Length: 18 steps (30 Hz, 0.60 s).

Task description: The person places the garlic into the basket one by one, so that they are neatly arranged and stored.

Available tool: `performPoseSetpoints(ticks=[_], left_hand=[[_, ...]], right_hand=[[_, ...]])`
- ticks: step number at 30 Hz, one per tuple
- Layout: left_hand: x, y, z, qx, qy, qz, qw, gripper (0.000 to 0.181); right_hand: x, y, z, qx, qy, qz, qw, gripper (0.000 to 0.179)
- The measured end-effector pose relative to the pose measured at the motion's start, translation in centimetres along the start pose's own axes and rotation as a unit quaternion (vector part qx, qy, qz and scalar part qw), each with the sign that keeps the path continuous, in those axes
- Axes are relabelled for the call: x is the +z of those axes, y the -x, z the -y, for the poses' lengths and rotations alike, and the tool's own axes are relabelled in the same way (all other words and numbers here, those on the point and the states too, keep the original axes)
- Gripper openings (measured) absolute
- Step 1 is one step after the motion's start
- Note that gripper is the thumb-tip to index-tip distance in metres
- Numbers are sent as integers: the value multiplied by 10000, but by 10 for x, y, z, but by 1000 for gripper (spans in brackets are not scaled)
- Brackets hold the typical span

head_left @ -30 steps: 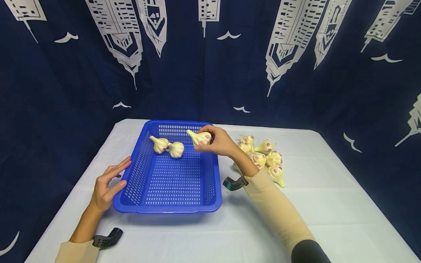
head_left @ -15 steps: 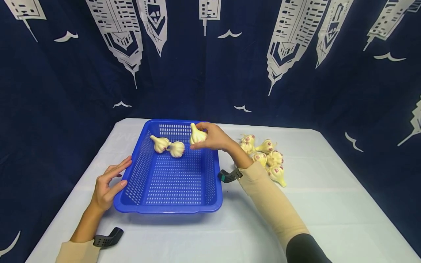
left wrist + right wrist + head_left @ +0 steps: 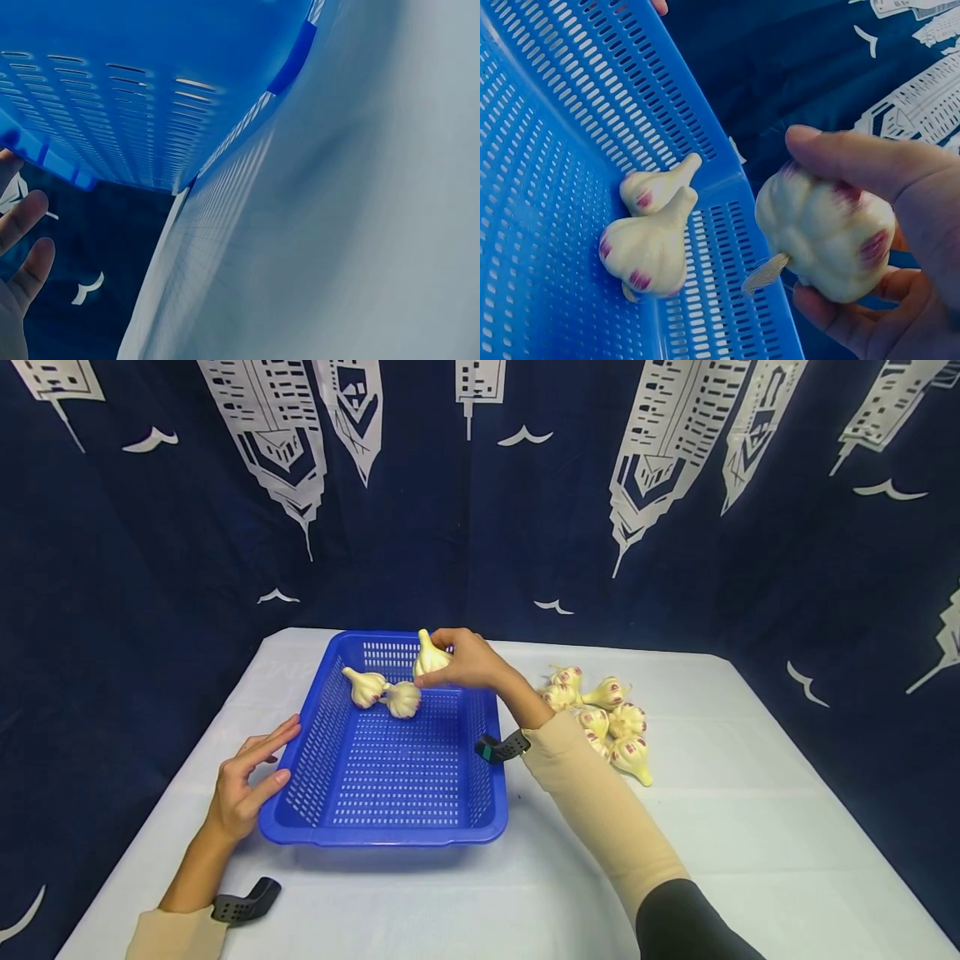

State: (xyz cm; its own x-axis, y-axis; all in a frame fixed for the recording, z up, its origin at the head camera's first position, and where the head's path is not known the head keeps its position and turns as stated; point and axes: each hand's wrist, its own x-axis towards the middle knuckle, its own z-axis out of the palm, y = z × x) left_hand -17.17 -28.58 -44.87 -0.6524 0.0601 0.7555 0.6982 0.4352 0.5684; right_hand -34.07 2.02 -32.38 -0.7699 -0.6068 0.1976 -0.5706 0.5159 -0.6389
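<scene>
A: Best way to set the garlic bulb [image 3: 430,662] down?
B: Likely low and slow: below the basket [image 3: 383,837] walls before release, landing beside the two bulbs [image 3: 403,700] inside, not on them. A drop could roll it. Left hand [image 3: 243,781] should only steady, no push.
A: Fingers?
B: Right hand [image 3: 470,662]: part-open, curled round the bulb, thumb opposing. Left: fingers near straight, touching the basket's left side, gripping nothing.
A: Bulb's position, looks?
B: Held up at the basket's far end, clear of the two inside. Neck up, tilted; cream, ribbed, purplish patches, dry root tuft [image 3: 766,275].
</scene>
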Motion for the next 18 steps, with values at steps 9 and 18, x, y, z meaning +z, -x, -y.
performPoseSetpoints(ticks=[9, 18], left_hand=[[-3, 1, -1, -67, -80, 80, 9999, 54], [-3, 1, 3, -89, -187, 150, 9997, 54]], right_hand=[[21, -16, -2, 710, 1043, 147, 9919, 50], [34, -23, -13, 1414, 1705, 599, 9733, 49]])
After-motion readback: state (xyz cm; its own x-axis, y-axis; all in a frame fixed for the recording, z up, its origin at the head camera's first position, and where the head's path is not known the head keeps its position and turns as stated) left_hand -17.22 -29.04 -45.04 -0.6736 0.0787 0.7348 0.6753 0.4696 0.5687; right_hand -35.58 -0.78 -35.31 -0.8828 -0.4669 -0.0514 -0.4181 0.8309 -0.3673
